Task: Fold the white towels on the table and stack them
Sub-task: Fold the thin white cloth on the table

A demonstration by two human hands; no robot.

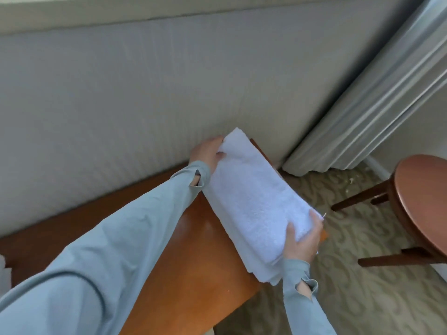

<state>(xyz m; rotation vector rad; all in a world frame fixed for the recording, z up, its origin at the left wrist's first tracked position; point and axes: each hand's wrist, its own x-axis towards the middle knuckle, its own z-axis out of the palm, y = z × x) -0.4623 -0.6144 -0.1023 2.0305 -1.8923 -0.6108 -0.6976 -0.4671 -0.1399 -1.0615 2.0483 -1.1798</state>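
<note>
A folded white towel (254,199) lies along the right end of the orange-brown wooden table (193,257), on top of a stack of folded white towels whose edges show beneath it at the near end. My left hand (208,152) grips the towel's far end by the wall, thumb on top. My right hand (303,240) grips the near end, thumb on top and fingers wrapped around the edge. Both arms wear light blue sleeves.
A grey striped wall (145,93) runs right behind the table. A grey curtain (375,105) hangs at the right. A round wooden stool (420,201) stands on the patterned carpet (338,298) right of the table. More white fabric (3,269) shows at the left edge.
</note>
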